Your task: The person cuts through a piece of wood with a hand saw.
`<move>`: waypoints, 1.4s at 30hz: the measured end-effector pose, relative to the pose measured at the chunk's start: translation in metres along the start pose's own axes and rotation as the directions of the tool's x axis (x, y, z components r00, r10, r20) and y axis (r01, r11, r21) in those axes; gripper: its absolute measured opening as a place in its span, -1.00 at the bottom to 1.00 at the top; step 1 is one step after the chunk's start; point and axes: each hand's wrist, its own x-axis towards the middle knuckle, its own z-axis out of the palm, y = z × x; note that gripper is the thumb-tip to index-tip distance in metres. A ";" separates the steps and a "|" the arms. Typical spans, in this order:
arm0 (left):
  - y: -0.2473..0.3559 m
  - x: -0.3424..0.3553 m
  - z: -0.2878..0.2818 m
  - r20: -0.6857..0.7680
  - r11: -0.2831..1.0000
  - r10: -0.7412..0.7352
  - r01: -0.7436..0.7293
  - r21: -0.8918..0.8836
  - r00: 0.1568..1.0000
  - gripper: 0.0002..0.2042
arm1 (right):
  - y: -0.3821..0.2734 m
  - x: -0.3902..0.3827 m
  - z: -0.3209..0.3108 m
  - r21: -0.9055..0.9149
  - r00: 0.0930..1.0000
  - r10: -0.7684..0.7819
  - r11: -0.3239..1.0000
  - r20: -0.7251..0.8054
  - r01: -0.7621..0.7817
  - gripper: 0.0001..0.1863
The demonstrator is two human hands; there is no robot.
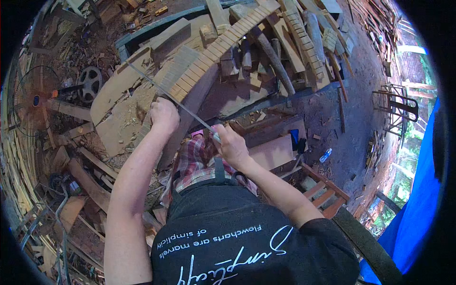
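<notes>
In my right hand [231,146] is the pale handle of a long, thin saw [194,115], its blade seen nearly edge-on. The blade slants away to the far left, across the near end of a wooden strip [211,56] scored with many evenly spaced crosswise lines. My left hand [165,115] is closed at this end of the strip, just on the near side of the blade, and its fingertips are mostly hidden. A flat grey-brown board [178,66] lies alongside the strip.
More scored strips [304,42] and round sticks [273,59] pile up at the far right of the bench. Left stands a fan [37,99] near a spoked wheel [90,84]. A wooden rack [325,190], a plastic bottle [326,155] and a metal-framed chair [396,107] are to the right.
</notes>
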 end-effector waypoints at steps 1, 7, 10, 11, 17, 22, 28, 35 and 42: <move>0.000 -0.004 0.001 0.002 1.000 0.014 -0.014 0.000 1.000 -0.53 | -0.005 0.005 -0.003 -0.007 0.999 -0.039 0.999 -0.036 0.039 -0.65; -0.007 0.000 -0.004 -0.023 0.997 0.077 -0.076 0.014 0.997 -0.53 | -0.016 0.043 0.022 -0.016 0.995 -0.062 0.998 -0.080 0.060 -0.67; -0.006 -0.006 -0.017 0.002 0.994 0.104 -0.104 0.034 0.995 -0.50 | 0.000 0.003 0.006 0.068 0.993 -0.086 0.993 -0.077 0.092 -0.67; -0.006 -0.005 -0.017 0.006 0.995 0.096 -0.096 0.021 0.995 -0.49 | 0.006 -0.011 0.002 0.061 0.998 -0.051 0.997 -0.046 0.053 -0.67; -0.011 0.009 -0.003 -0.030 0.995 0.093 -0.094 -0.026 0.995 -0.49 | -0.020 0.051 0.018 0.018 0.997 -0.040 0.999 -0.066 0.041 -0.70; -0.014 0.003 -0.018 0.049 0.993 0.116 -0.117 0.003 0.992 -0.50 | 0.001 0.012 0.019 0.061 0.987 -0.101 0.992 -0.127 0.110 -0.71; -0.007 -0.001 -0.019 0.036 0.997 0.064 -0.063 -0.033 0.997 -0.49 | -0.004 0.011 0.009 0.043 0.995 -0.032 0.998 -0.095 0.036 -0.69; -0.022 0.011 0.003 0.028 0.988 0.140 -0.141 0.057 0.990 -0.50 | -0.013 0.032 0.014 0.095 0.987 -0.103 0.989 -0.125 0.115 -0.62; -0.010 -0.001 -0.014 -0.044 0.971 0.202 -0.194 0.138 0.978 -0.55 | -0.012 0.024 0.009 0.078 0.992 -0.043 0.996 -0.117 0.053 -0.76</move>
